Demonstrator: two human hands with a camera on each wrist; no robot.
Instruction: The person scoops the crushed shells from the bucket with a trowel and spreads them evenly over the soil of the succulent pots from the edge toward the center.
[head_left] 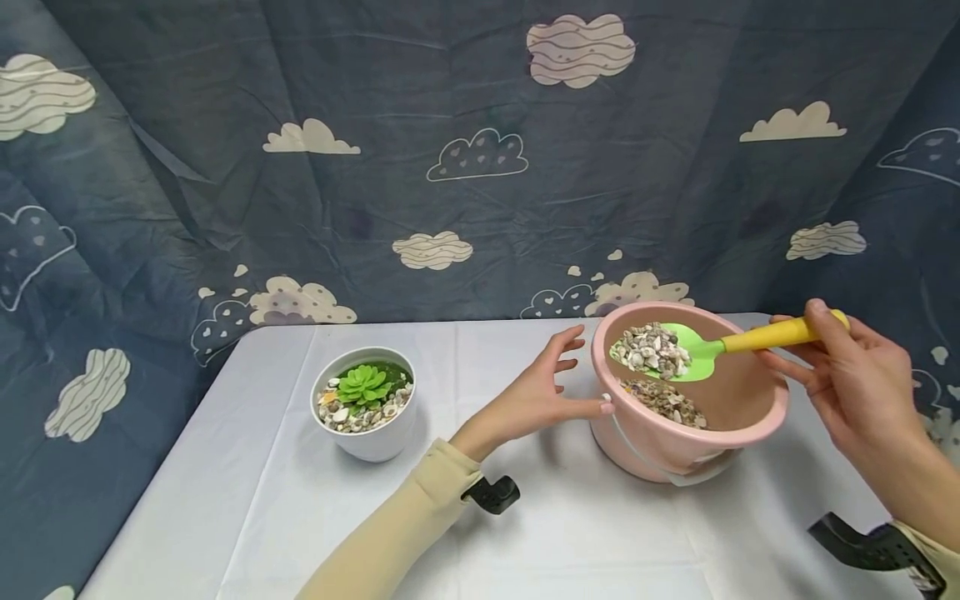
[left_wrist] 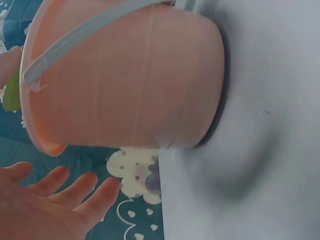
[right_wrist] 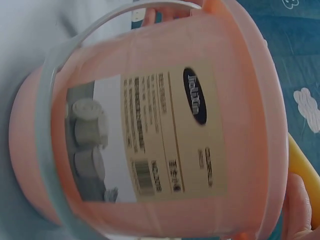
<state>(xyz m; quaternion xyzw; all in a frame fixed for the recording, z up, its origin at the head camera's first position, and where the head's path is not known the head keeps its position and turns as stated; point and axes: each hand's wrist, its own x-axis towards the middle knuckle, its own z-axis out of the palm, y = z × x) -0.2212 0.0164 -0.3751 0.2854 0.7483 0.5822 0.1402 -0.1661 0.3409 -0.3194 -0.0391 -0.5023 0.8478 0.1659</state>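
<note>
My right hand (head_left: 870,387) holds a toy shovel by its yellow handle (head_left: 772,336). The shovel's green blade (head_left: 703,357) is over the mouth of a pink bucket (head_left: 617,446) and carries a heap of small pebbles (head_left: 651,350). More gravel (head_left: 667,403) lies at the bottom of the bucket. To the bucket's left is my left hand (head_left: 536,392), its fingers spread and its thumb tip right at the rim; the left wrist view shows those fingers apart beside the bucket wall. A grey carrying handle (right_wrist: 46,105) hangs down the bucket's front, across its printed label (right_wrist: 150,135).
A white pot (head_left: 381,446) with a green succulent (head_left: 363,386) and pebbles stands left of the bucket on the white-covered table (head_left: 300,517). Behind the table hangs a dark blue cloth (head_left: 465,92) patterned with clouds.
</note>
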